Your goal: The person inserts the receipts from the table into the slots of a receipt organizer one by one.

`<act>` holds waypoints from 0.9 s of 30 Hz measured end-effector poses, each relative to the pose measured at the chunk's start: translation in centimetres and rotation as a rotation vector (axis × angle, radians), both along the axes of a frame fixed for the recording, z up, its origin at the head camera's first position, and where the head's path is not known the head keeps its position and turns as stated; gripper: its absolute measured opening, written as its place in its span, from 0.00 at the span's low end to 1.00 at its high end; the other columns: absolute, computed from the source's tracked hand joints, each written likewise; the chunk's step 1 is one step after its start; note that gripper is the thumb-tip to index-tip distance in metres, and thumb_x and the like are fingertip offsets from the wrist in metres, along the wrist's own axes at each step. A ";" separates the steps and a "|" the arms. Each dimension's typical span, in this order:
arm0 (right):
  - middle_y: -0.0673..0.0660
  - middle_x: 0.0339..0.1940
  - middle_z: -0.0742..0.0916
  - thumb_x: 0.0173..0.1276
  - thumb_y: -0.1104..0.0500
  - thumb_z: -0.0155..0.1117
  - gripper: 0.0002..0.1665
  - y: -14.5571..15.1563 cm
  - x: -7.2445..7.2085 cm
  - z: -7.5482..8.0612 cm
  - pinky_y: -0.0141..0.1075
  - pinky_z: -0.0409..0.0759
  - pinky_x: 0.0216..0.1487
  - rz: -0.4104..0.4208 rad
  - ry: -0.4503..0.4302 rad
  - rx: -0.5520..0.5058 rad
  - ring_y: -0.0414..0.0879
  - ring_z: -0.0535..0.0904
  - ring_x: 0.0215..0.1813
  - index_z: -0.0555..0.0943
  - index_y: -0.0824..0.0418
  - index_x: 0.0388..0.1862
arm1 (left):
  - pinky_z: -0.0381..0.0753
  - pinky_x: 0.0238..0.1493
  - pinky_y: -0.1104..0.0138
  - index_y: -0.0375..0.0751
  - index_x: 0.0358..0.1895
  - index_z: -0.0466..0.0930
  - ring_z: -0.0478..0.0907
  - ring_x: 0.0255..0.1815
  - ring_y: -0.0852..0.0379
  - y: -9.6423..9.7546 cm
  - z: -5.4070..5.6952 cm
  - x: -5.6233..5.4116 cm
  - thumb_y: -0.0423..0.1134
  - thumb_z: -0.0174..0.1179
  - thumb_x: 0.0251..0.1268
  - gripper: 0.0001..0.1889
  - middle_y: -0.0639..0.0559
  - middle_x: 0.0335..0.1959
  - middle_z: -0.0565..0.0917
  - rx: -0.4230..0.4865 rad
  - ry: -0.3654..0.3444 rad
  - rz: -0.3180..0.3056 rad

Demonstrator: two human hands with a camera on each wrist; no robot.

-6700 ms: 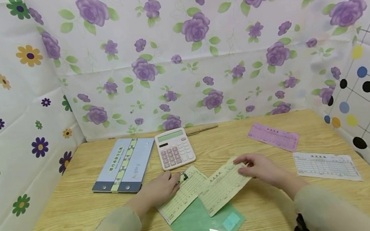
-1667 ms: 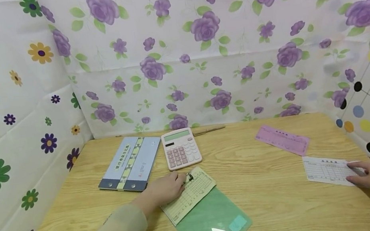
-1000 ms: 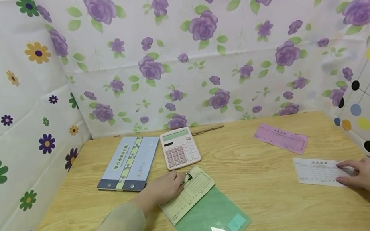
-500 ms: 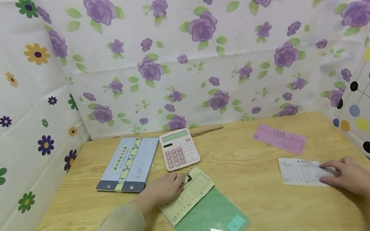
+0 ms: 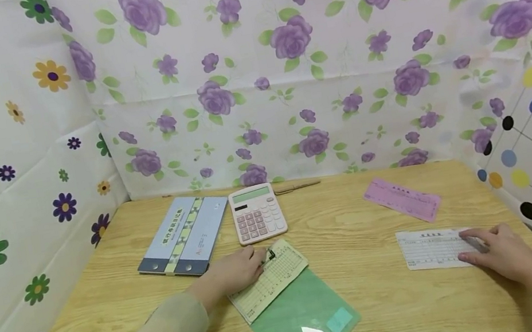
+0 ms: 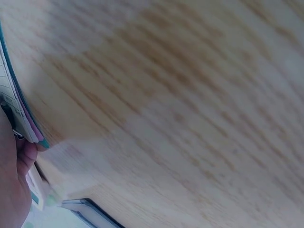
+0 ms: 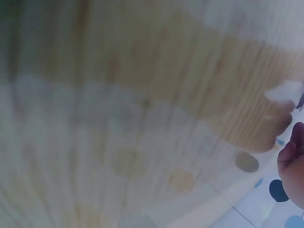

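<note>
The right grip (image 5: 501, 255) is closed to a pinch on a white slip (image 5: 432, 249) stretching out to its left; a pink slip (image 5: 403, 199) lies beyond, on the counter (image 5: 387, 303). The left grip (image 5: 235, 272) pinches the clipped end of a yellow slip (image 5: 276, 280); a green folder (image 5: 302, 311) lies under that slip, a calculator (image 5: 258, 213) just beyond the grip.

Two hands: left hand (image 5: 236, 273), right hand (image 5: 506, 254). Middle of the frame: one pen (image 5: 297, 187), one calculator (image 5: 258, 213), one clip (image 5: 271, 254), one paper pile (image 5: 272, 287), one folder (image 5: 297, 312). Left: one book (image 5: 184, 234). Right: one pink paper (image 5: 403, 199), one white paper (image 5: 430, 249).
</note>
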State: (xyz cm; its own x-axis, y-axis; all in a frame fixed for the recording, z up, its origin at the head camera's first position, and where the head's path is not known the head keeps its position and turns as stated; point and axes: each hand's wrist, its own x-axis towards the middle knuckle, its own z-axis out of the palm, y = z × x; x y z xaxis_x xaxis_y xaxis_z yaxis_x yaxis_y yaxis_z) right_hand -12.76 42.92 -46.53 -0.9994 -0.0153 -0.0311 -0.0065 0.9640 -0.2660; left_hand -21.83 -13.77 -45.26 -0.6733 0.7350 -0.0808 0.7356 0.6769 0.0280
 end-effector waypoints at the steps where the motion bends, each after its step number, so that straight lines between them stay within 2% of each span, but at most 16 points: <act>1: 0.79 0.44 0.70 0.56 0.28 0.57 0.47 0.0 0.0 0.2 0.60 0.68 0.37 -0.008 -0.009 0.000 0.70 0.68 0.45 0.73 0.63 0.60 | 0.71 0.28 0.66 0.47 0.59 0.65 0.67 0.29 0.61 0.0 0.0 0.0 0.46 0.44 0.74 0.16 0.54 0.33 0.67 -0.002 0.002 0.001; 5: 0.79 0.42 0.70 0.60 0.29 0.55 0.45 0.3 -0.1 0.6 0.57 0.69 0.34 -0.020 -0.020 0.004 0.68 0.69 0.42 0.72 0.65 0.60 | 0.71 0.27 0.66 0.48 0.59 0.65 0.67 0.29 0.61 -0.1 -0.2 0.0 0.46 0.44 0.74 0.16 0.55 0.33 0.67 -0.003 0.014 0.005; 11: 0.77 0.40 0.74 0.62 0.32 0.56 0.43 0.8 0.0 0.4 0.57 0.69 0.36 -0.019 -0.023 0.008 0.67 0.69 0.43 0.73 0.66 0.60 | 0.72 0.29 0.65 0.46 0.62 0.65 0.68 0.29 0.60 0.0 0.1 0.2 0.46 0.45 0.74 0.18 0.53 0.34 0.68 -0.002 0.014 0.005; 17: 0.70 0.37 0.80 0.63 0.34 0.57 0.41 0.9 -0.2 0.5 0.59 0.68 0.39 0.013 -0.025 -0.018 0.66 0.71 0.43 0.73 0.67 0.59 | 0.73 0.31 0.65 0.46 0.64 0.64 0.69 0.31 0.60 0.2 0.0 0.3 0.47 0.44 0.74 0.20 0.53 0.36 0.69 -0.018 0.005 0.028; 22: 0.71 0.37 0.81 0.63 0.35 0.57 0.41 1.0 -0.5 0.7 0.62 0.68 0.42 0.041 -0.055 -0.033 0.66 0.74 0.43 0.72 0.69 0.58 | 0.75 0.34 0.64 0.45 0.65 0.64 0.72 0.34 0.59 0.3 0.0 0.4 0.47 0.43 0.74 0.20 0.52 0.38 0.70 -0.008 0.005 0.028; 27: 0.77 0.44 0.79 0.64 0.34 0.55 0.43 0.5 -0.6 0.6 0.62 0.69 0.43 0.036 -0.120 -0.072 0.72 0.74 0.47 0.70 0.70 0.60 | 0.75 0.36 0.63 0.45 0.65 0.64 0.73 0.36 0.58 0.1 0.0 0.4 0.47 0.43 0.74 0.21 0.52 0.39 0.71 -0.021 0.010 0.044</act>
